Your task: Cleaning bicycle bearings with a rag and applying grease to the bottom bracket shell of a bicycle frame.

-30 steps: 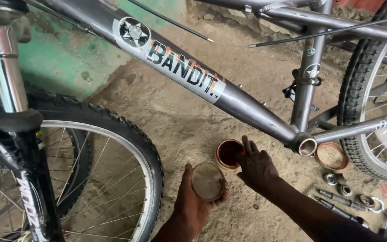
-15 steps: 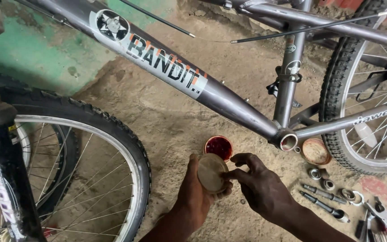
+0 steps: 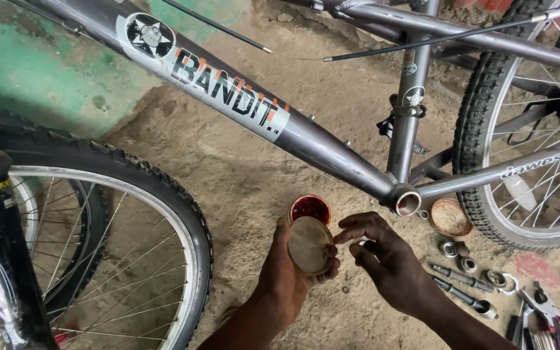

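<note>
Below the grey bicycle frame (image 3: 332, 146), the left hand (image 3: 286, 275) has its fingers closed around a round tan lid (image 3: 308, 245), just above a small open tin of red grease (image 3: 310, 209); the right hand (image 3: 387, 256) touches the lid's edge, fingers loosely curled and holding nothing.

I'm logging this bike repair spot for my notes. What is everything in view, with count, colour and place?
Bike frame: one, grey, slanting across the top, its open bottom shell at centre right.
Front wheel: one, black knobbly tyre, left.
Rear wheel: one, black tyre, right edge.
Cable: one, black, loose along the top.
Tin: one, open, red paste inside, on the ground at centre.
Lid: one, round, tan, in the left hand.
Dish: one, round, rusty brown, on the ground right of the shell.
Small metal parts: several, silver, lower right ground.
Ground: sandy brown; green patch upper left.
Left hand: holds the lid by its rim.
Right hand: fingertips at the lid's edge.
</note>
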